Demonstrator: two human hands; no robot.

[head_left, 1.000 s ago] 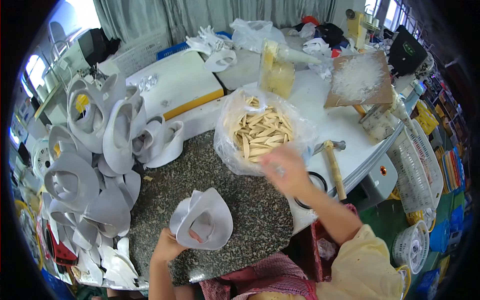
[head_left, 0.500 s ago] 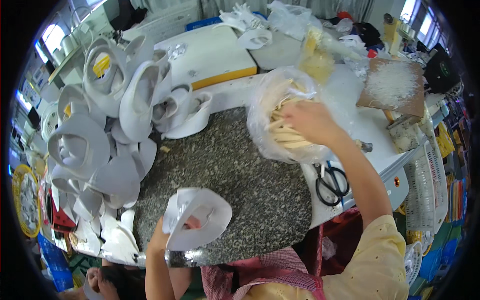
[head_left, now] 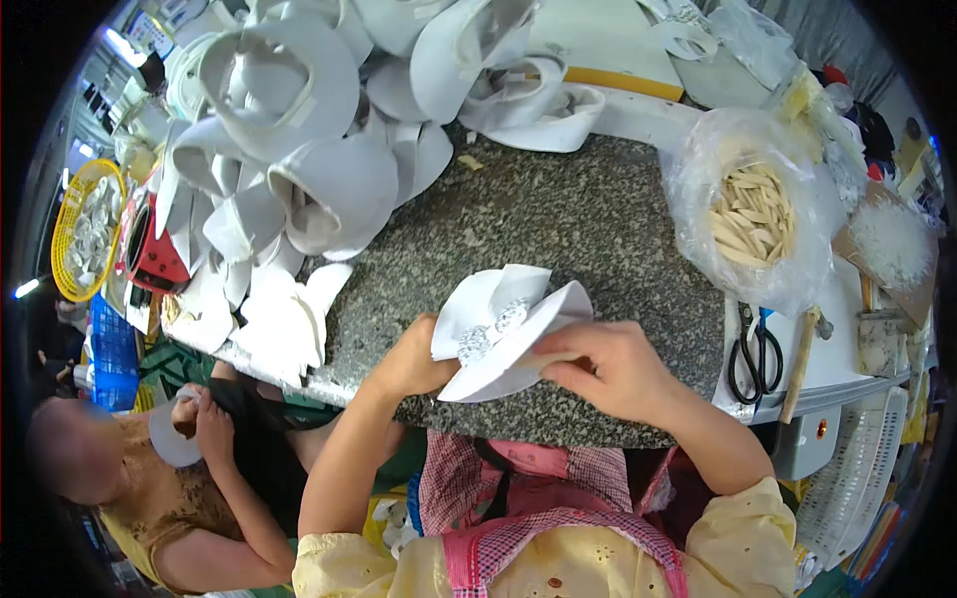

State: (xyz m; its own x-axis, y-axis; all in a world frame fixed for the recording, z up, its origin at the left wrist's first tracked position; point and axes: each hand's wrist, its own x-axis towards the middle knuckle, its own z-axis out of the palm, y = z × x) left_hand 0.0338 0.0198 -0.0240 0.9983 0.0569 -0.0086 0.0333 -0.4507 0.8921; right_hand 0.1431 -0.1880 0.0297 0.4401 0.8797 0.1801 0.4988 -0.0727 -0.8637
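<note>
Over the front of the grey speckled stone slab (head_left: 558, 224) I hold a white shoe upper (head_left: 510, 356) with a silvery ornament (head_left: 493, 332). My left hand (head_left: 414, 361) is closed on its left side, the fingertips partly hidden by it. At its right edge, my right hand (head_left: 618, 369) pinches what looks like a cream strip (head_left: 561, 356), mostly covered by the fingers. A clear plastic bag (head_left: 688, 199) full of similar cream strips (head_left: 753, 219) stands open at the right of the slab.
White shoe uppers (head_left: 334, 189) are heaped at the left, with flat white pieces (head_left: 284, 319) before them. Right of the slab lie black-handled scissors (head_left: 758, 364) and a wooden-handled tool (head_left: 797, 374). Another person (head_left: 189, 478) sits at the lower left, holding a white piece.
My right hand has left the bag of strips and come to the upper. My left hand has turned the upper, its silver ornament now showing. The view has shifted left and downward.
</note>
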